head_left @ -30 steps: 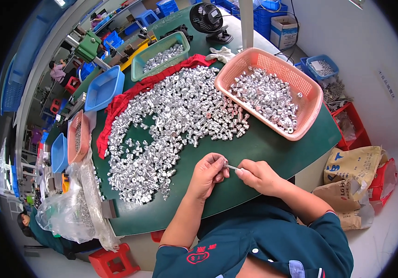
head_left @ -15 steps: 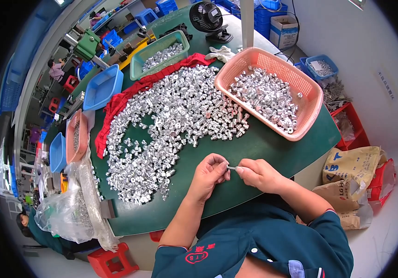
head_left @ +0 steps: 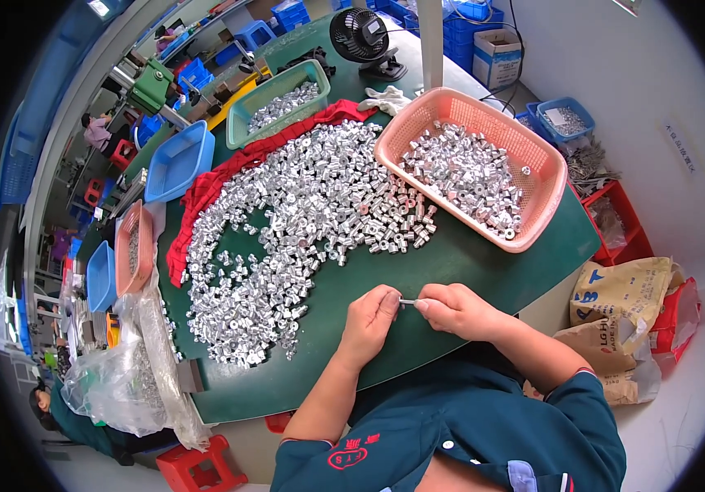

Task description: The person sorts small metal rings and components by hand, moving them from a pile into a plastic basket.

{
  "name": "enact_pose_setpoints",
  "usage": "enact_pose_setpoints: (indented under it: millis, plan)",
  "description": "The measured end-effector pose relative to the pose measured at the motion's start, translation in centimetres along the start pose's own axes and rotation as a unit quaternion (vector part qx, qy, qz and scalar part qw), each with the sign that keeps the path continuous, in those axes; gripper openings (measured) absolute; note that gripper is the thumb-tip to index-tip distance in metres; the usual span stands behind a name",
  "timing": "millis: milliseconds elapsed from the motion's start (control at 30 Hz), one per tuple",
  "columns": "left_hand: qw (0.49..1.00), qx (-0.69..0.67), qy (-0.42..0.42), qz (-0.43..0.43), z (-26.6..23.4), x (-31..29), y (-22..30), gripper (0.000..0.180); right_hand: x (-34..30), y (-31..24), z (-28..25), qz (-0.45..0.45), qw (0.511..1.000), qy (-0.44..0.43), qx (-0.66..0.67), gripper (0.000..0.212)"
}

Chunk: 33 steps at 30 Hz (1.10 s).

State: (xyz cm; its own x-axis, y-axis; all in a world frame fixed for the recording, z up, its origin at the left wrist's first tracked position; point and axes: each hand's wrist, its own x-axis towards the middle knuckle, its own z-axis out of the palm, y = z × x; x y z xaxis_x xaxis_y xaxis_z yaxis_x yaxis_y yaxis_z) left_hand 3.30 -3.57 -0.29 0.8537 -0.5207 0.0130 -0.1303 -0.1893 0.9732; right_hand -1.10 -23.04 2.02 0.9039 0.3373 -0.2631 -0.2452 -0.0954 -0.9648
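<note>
Both hands meet above the near part of the green table. My right hand [head_left: 454,311] is closed in a pinch around a thin metal rod [head_left: 407,302], which points left toward the other hand. My left hand [head_left: 371,321] is closed as well, thumb against the fingers, at the rod's left end. Whatever lies inside that grip is covered by the fingers. Beyond the hands spreads a large heap of small silvery metal fittings [head_left: 319,197], short and cylindrical, some showing a hole. A pink plastic basket [head_left: 545,164] at the right holds more of them.
A red cloth [head_left: 196,201] borders the heap. Behind it stand a green basket [head_left: 241,123], a blue tray [head_left: 173,168], a black fan [head_left: 359,37] and white gloves [head_left: 385,100]. Clear plastic bags [head_left: 118,385] lie left; paper sacks [head_left: 615,320] stand right. Co-workers sit farther left.
My left hand has turned, its fingers now more tucked behind the thumb. The rod lies more level between the hands, which have shifted slightly downward.
</note>
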Motion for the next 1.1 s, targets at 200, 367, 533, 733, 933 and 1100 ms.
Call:
enact_pose_setpoints:
  millis: [200, 367, 533, 733, 933, 1100]
  plan:
    - [0.983, -0.139, -0.046, -0.113, -0.4, 0.0, 0.0, 0.037, 0.1, 0.6, 0.3, -0.260, 0.881, 0.080, -0.387, 0.024]
    - [0.978, -0.153, -0.073, -0.119, -0.7, 0.0, -0.4, 0.036, -0.1, 0.7, 0.5, -0.221, 0.902, 0.076, -0.363, 0.025]
    - [0.994, -0.090, -0.060, -0.027, -0.3, -0.2, 0.1, 0.031, -0.2, 0.2, 0.3, -0.120, 0.967, 0.067, -0.213, 0.025]
    - [0.993, 0.050, -0.051, 0.094, -0.1, -0.1, 0.7, 0.021, -0.5, 0.3, -0.2, -0.010, 0.999, 0.010, -0.046, 0.029]
    - [0.981, 0.113, -0.031, 0.154, 0.3, 0.0, 0.7, 0.019, -0.2, 0.8, -0.5, 0.100, 0.942, -0.089, 0.307, 0.028]
    - [0.993, -0.106, -0.018, -0.043, 0.7, -0.5, -0.3, 0.039, 0.1, 1.0, 0.4, -0.162, 0.962, 0.068, -0.210, 0.026]
